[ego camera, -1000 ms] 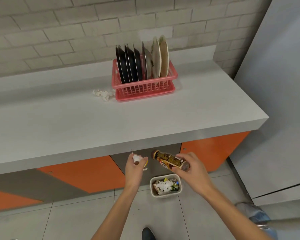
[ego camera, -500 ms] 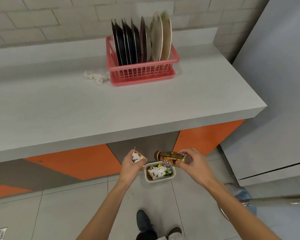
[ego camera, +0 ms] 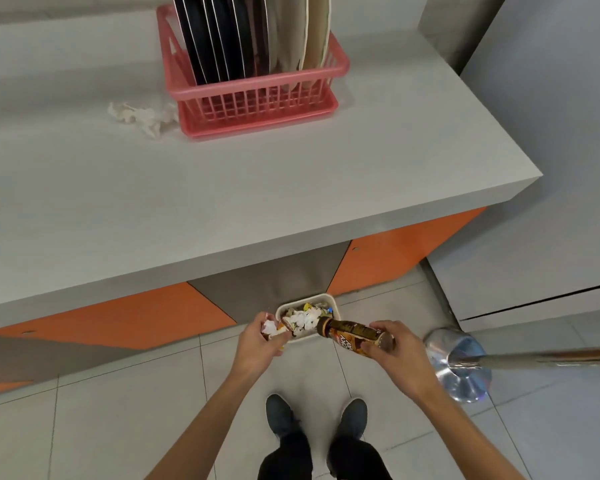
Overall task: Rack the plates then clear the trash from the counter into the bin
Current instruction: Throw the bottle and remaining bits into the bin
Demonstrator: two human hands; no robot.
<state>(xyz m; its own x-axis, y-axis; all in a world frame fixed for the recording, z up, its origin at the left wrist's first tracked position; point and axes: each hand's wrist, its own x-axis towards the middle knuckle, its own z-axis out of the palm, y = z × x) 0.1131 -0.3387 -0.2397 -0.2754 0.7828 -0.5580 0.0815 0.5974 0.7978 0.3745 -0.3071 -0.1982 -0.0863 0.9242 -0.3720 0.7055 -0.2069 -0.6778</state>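
My left hand [ego camera: 257, 348] is closed around crumpled white and orange wrappers [ego camera: 270, 329], held at the left rim of the small white bin [ego camera: 321, 299] on the floor. My right hand [ego camera: 394, 351] grips a brown drink bottle [ego camera: 352, 336], lying sideways with its cap over the bin's right rim. The bin holds white paper and other scraps. On the grey counter [ego camera: 222, 188] a pink rack [ego camera: 257, 88] carries several dark and pale plates [ego camera: 250, 32] standing upright. A crumpled white tissue [ego camera: 141, 116] lies on the counter just left of the rack.
The bin stands against orange and grey cabinet fronts [ego camera: 118, 317] under the counter. My two shoes [ego camera: 316, 415] are on the tiled floor just behind it. A shiny metal stand base [ego camera: 459, 365] with a pole is at my right, beside a grey wall panel [ego camera: 551, 168].
The view has tilted down and moved closer. Both hands have lowered toward the bin, and the bottle's cap end now hangs over its rim.
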